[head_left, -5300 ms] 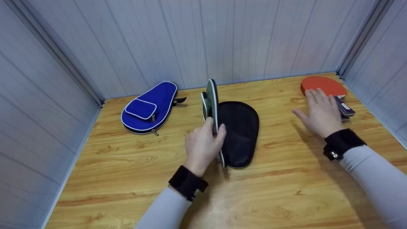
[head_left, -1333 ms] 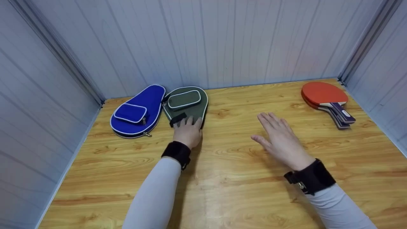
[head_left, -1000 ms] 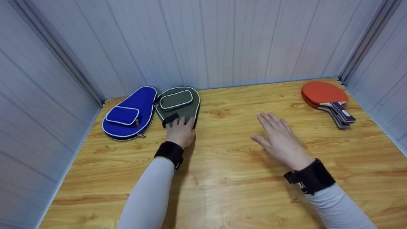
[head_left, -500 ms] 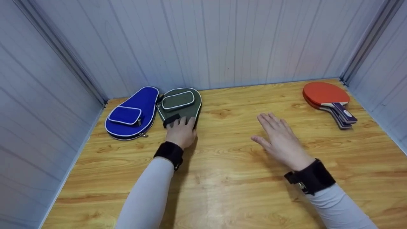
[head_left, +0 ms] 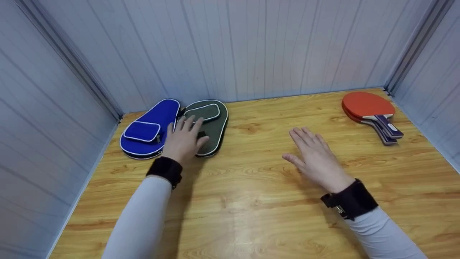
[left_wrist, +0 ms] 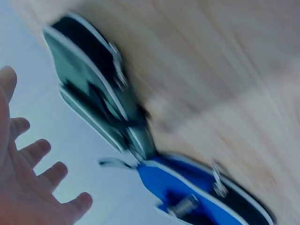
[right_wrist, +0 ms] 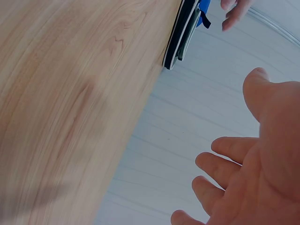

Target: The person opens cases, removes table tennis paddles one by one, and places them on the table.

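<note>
My left hand [head_left: 181, 144] hovers with spread fingers over the gap between two paddle cases and holds nothing. Below it lie a blue table tennis paddle case [head_left: 158, 113] with a small zipped pocket and, to the right, a green paddle case [head_left: 217, 129] with white piping. The hand covers part of both in the head view; the left wrist view shows its fingers [left_wrist: 35, 152] apart from the cases. My right hand [head_left: 316, 160] is held above the table with straight fingers, empty. At the back right, red table tennis paddles [head_left: 368, 104] lie stacked, their handles pointing toward me.
The wooden table [head_left: 244, 201] carries these things. A pale panelled wall [head_left: 251, 50] stands right behind the cases and paddles, with side walls at left [head_left: 43, 118] and right [head_left: 431, 72].
Earlier the left hand lifted the opened green case; then it lay beside the blue one and both slid left. Now the left hand has let go of the green case and moved left. The right hand left the paddles.
</note>
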`<state>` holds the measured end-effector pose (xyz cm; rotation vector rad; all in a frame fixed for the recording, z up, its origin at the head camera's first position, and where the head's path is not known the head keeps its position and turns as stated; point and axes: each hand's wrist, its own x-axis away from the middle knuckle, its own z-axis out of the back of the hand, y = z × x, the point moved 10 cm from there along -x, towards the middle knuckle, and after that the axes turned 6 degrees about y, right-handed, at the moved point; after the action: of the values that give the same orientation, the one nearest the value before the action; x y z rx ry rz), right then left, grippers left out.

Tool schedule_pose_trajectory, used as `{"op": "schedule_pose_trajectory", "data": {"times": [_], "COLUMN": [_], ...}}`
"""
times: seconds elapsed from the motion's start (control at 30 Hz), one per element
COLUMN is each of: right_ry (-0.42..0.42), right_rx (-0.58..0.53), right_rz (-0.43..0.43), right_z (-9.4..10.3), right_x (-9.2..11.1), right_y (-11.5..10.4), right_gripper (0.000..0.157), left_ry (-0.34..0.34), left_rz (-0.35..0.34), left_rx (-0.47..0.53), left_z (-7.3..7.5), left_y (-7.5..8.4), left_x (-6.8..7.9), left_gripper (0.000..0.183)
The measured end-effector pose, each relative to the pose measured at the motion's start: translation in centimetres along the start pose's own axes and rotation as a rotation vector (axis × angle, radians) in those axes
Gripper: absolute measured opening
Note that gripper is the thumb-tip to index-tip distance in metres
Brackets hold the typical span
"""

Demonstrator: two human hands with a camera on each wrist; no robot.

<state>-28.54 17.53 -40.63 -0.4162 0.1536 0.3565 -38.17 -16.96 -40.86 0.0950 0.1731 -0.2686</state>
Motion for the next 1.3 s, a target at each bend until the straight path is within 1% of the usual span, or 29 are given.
{"op": "schedule_pose_trajectory", "data": {"times": [0.17,0.33,0.4,0.57,0.7,0.8,0.93,1.1,1.3], "right_ry": [0.010,0.004,-0.003,0.012,0.010,-0.011,-0.042,-0.069,-0.062], "right_rx": [0.026,0.088,0.103,0.123,0.108,0.099,0.093,0.083,0.106], "right_rz": [0.003,0.021,0.040,0.125,0.184,0.220,0.262,0.310,0.374], "right_z": [0.0,-0.5,-0.9,-1.7,-2.6,-3.4,-4.2,-4.7,-4.9], "right_x": [0.0,0.0,0.0,0.2,0.7,1.1,1.7,2.3,3.2], "right_y": [-0.1,-0.4,-0.8,-2.6,-4.3,-5.4,-6.7,-8.4,-10.3], "right_gripper": [0.084,0.086,0.086,0.086,0.087,0.088,0.088,0.088,0.087], "left_ry": [-0.010,-0.014,-0.007,0.000,-0.020,-0.054,-0.101,-0.138,-0.179], "left_rz": [0.044,0.090,0.103,0.147,0.183,0.207,0.232,0.236,0.232], "left_rx": [-0.011,-0.014,-0.018,-0.012,0.007,0.031,0.066,0.093,0.123], "left_z": [-0.2,-0.5,-0.6,-0.4,-0.4,-0.6,-1.1,-1.5,-1.9], "left_y": [-4.1,-7.6,-8.7,-11.4,-13.3,-14.6,-15.7,-16.4,-16.9], "left_x": [0.2,0.9,1.1,1.6,2.1,2.3,2.6,2.6,2.1], "left_gripper": [0.074,0.077,0.078,0.082,0.085,0.089,0.092,0.097,0.099]}}
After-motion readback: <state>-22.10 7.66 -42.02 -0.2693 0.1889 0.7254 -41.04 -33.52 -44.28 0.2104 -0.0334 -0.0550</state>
